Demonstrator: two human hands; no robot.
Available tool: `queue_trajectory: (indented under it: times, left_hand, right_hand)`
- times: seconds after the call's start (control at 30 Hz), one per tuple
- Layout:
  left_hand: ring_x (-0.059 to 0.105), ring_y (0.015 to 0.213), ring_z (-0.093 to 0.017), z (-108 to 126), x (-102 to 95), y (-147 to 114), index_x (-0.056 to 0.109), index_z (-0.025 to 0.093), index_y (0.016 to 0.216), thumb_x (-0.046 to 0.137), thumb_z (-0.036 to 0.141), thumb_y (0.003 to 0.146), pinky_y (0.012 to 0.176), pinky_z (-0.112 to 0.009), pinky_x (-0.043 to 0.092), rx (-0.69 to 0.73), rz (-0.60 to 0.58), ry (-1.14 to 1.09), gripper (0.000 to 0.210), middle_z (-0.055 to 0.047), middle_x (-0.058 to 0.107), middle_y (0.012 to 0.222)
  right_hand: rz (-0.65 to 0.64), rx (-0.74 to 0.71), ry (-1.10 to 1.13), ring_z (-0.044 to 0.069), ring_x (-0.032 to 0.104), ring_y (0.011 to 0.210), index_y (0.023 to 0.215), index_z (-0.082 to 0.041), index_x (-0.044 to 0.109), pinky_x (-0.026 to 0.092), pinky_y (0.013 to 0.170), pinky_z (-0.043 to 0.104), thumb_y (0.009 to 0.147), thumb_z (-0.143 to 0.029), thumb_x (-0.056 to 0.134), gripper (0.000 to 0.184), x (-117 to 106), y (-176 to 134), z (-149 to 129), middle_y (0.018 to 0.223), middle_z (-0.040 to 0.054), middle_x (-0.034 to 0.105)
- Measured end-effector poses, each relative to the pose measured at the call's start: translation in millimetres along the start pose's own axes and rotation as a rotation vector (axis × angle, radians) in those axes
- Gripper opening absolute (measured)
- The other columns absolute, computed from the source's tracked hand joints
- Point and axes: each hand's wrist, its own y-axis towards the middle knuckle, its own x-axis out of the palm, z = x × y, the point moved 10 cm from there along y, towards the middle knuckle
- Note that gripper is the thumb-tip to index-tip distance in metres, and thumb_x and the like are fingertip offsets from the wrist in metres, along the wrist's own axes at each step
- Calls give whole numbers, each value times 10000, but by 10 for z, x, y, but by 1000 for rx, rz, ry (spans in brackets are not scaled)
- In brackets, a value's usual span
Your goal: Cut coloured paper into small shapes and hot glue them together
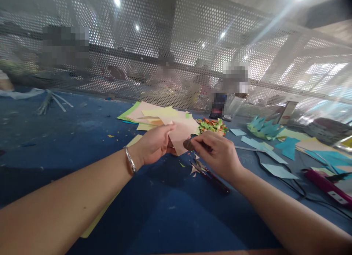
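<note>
My left hand [155, 143], with a silver bangle on the wrist, pinches a pale pink sheet of paper [180, 132] and tilts it up above the blue table. My right hand [217, 150] is closed round a tool with a brown rounded end [188, 144], close to the paper's right edge. A thin pale strip [249, 148] shows beyond that hand; whether it belongs to the tool I cannot tell. Below lie small paper scraps [194, 169] and a dark-handled cutting tool [216, 180]. A pile of green, orange and red paper bits [212, 126] sits behind my right hand.
Stacked pink, yellow and green sheets [132, 112] lie behind my left hand. Yellow paper [100, 214] is under my left forearm. To the right are a blue-green paper crown shape [265, 127], light blue pieces [279, 170], a magenta power strip [327, 187] and black cables. A perforated metal screen [132, 64] stands behind.
</note>
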Motion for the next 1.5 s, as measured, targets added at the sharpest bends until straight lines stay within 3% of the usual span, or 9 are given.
queue_trajectory:
  times: [0.27,0.37,0.47,0.67,0.87,1.07,1.17,1.3,1.5]
  left_hand:
    - [709,857,-213,-150,128,-13,740,144,972,493,333,989,794,-341,549,-58,-88,42,312,-118,752,954]
    - [688,831,-190,-111,211,-52,743,153,1005,637,204,887,765,-305,537,-20,-148,98,167,-96,746,957]
    - [678,892,-184,-77,266,-92,740,177,995,703,68,781,773,-277,524,21,-185,156,243,-71,740,1009]
    - [661,864,-165,-87,349,-95,739,157,1012,715,26,750,770,-270,504,85,-288,197,294,-76,735,1011]
    - [656,817,-167,-45,357,-90,771,177,964,684,14,731,763,-289,486,127,-276,255,297,-54,751,935]
    - [682,867,-196,42,232,-43,771,159,974,704,33,718,781,-298,494,155,-137,270,294,-82,763,952]
    - [688,899,-198,47,220,-33,763,156,980,735,91,756,805,-297,497,166,-137,265,235,-92,758,986]
    - [679,852,-197,21,256,-42,757,174,958,734,141,791,772,-316,506,179,-205,276,172,-80,747,948]
    - [667,840,-183,28,306,-63,746,175,933,699,107,801,785,-307,496,210,-244,267,156,-55,731,898]
  right_hand:
    - [-92,72,71,172,615,743,841,-198,672,458,702,291,972,-255,584,168,142,-9,164,784,36,666]
    - [-107,55,85,172,620,773,874,-203,687,456,722,289,966,-230,589,137,149,-23,159,815,33,678]
    - [-113,52,101,160,605,760,854,-195,682,449,716,280,958,-224,611,129,150,-29,152,796,24,661]
    - [-127,69,110,152,594,754,848,-196,677,445,714,278,964,-255,617,144,169,-27,132,793,21,655]
    - [-102,103,99,149,582,710,785,-198,650,427,673,275,946,-253,626,172,85,-13,207,752,12,651]
    - [-99,179,5,159,587,710,800,-193,689,418,641,282,926,-263,646,151,-55,0,362,770,21,658]
    - [-112,81,-35,193,620,825,938,-197,712,469,732,309,914,-277,672,93,-71,11,242,890,53,680]
    - [-152,-88,-92,257,608,1021,1187,-203,679,471,916,394,917,-323,683,296,-9,-10,-10,1089,103,667]
    - [-217,-140,-134,265,595,1012,1247,-202,650,482,909,410,933,-303,654,330,93,-33,-112,1078,108,659]
